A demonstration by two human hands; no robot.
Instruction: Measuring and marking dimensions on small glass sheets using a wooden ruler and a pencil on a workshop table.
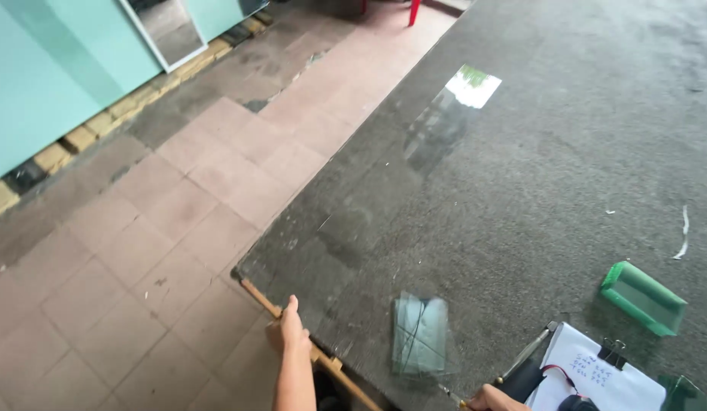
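Observation:
A large clear glass sheet (pixel 384 198) lies flat on a grey carpeted table (pixel 597 137), with its near left corner at the table's edge. My left hand (pixel 289 329) grips the near edge of this sheet, thumb on top, beside a wooden edge strip (pixel 334 367). My right hand (pixel 492 398) is at the bottom of the view, closed on a thin metal-tipped tool (pixel 449 393) that points left. A small stack of clear glass pieces (pixel 422 335) lies between my hands.
A stack of green-edged glass (pixel 642 297) lies at the right. Near my right hand are a white paper pad (pixel 597 373) with a binder clip (pixel 613 354) and a slim metal tool (pixel 528 352). Left of the table are a tiled floor (pixel 140 251) and a pale green wall (pixel 49 68).

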